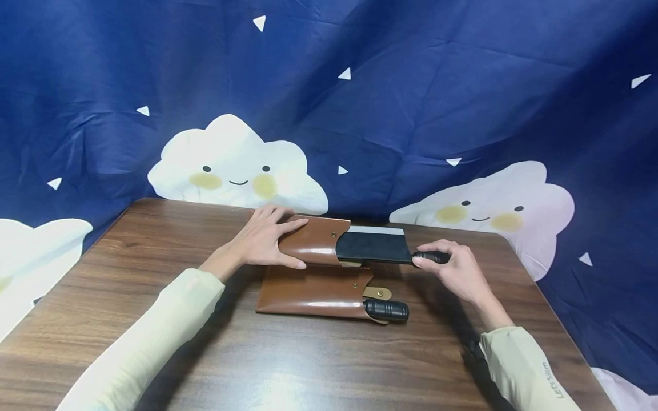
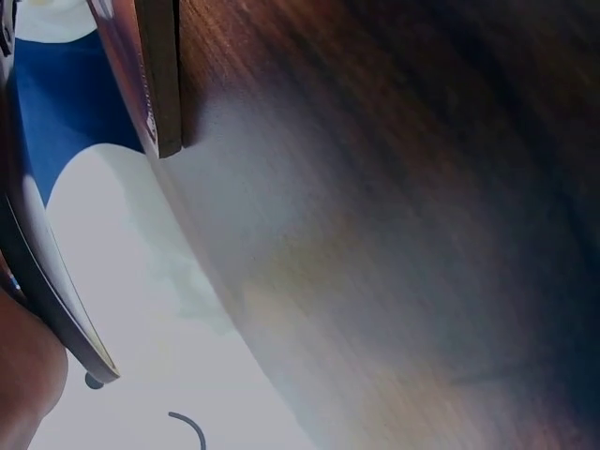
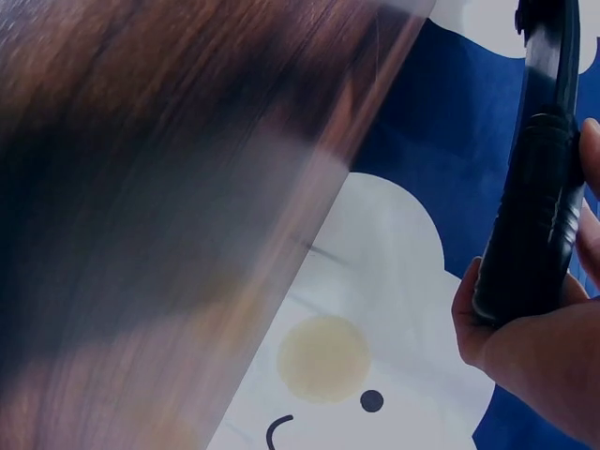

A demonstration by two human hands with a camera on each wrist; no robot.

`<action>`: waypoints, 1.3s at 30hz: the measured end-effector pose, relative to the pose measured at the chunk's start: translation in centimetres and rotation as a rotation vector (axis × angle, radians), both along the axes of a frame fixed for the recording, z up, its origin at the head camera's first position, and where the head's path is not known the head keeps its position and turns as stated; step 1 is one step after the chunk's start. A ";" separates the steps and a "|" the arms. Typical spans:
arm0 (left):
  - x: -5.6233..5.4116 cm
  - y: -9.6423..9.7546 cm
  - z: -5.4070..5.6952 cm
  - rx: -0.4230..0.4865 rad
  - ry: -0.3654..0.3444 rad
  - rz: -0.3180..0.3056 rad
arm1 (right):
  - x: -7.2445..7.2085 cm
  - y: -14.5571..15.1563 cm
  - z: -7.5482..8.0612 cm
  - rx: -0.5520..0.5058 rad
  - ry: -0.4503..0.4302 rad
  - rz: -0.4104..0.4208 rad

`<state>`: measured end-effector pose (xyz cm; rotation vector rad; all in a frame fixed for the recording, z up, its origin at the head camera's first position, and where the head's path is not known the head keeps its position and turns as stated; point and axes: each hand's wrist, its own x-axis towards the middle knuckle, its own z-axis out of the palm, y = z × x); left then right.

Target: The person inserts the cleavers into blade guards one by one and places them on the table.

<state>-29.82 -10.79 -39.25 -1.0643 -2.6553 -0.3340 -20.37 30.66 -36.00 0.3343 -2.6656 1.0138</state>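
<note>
A brown leather sheath (image 1: 313,240) is gripped by my left hand (image 1: 264,237), thumb along its near edge and fingers over the far side. Out of its right end comes part of a cleaver (image 1: 377,245) with a dark blade and a bright edge strip facing away from me. My right hand (image 1: 457,271) holds the cleaver's black ridged handle (image 3: 530,220) between thumb and fingers. The rest of the blade is hidden inside the leather. Just in front lies a second brown sheath (image 1: 313,291), with a black handle (image 1: 388,310) sticking out at its right.
A tan snap strap (image 1: 377,293) pokes out of the second sheath. Everything is on or over a brown wood-grain table (image 1: 216,365). Behind its far edge hangs a blue curtain (image 1: 360,114) printed with white clouds and triangles.
</note>
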 end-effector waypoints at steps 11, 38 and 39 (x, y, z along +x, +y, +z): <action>0.2 0.4 -0.1 0.003 -0.009 -0.005 | 0.1 -0.6 -0.3 0.009 0.001 0.005; 0.4 1.9 0.4 -0.030 -0.008 0.006 | -0.6 -2.5 -0.3 -0.009 0.001 0.021; 0.3 1.9 0.3 -0.030 -0.006 0.005 | -0.6 -2.6 -0.3 -0.010 -0.004 0.023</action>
